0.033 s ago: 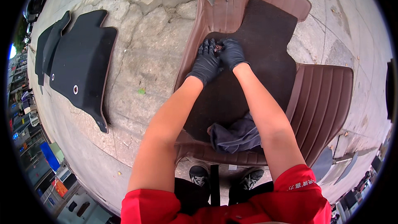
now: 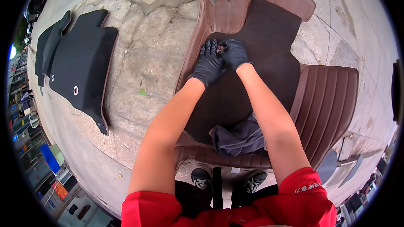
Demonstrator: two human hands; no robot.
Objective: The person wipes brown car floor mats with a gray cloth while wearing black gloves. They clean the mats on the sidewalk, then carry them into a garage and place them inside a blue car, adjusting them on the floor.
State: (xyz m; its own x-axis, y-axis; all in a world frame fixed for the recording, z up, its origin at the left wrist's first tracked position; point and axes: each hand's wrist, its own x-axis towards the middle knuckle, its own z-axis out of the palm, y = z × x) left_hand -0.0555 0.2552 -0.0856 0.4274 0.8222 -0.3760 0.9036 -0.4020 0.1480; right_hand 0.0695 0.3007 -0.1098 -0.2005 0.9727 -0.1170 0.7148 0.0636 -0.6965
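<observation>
I am standing over a brown leather car floor mat [image 2: 328,105] lying on the cracked concrete pavement [image 2: 155,38], and I am taking that mat as my reference for everything else. A dark carpet insert [image 2: 269,63] is lying on top of it, covering its middle. I am pressing both gloved hands together at the insert's far left edge, where it is meeting the brown raised side of the mat. My left hand [image 2: 208,65], in a black glove, is lying flat-fingered and loosely curled against the insert edge, gripping nothing that I can make out. My right hand [image 2: 233,52], also in a black glove, is closing its fingertips in a pinch on a small reddish-brown object [image 2: 220,48] right at that edge; the object is too small to identify. The two hands are touching each other. A crumpled dark grey cloth [image 2: 237,138] is resting on the near end of the insert, between my forearms and close to my right one. My shoes [image 2: 201,178] are showing just beyond the near edge of the mat. Well apart to the left of the brown mat, two black carpet floor mats [image 2: 80,65] are lying on the concrete, one overlapping the other.
</observation>
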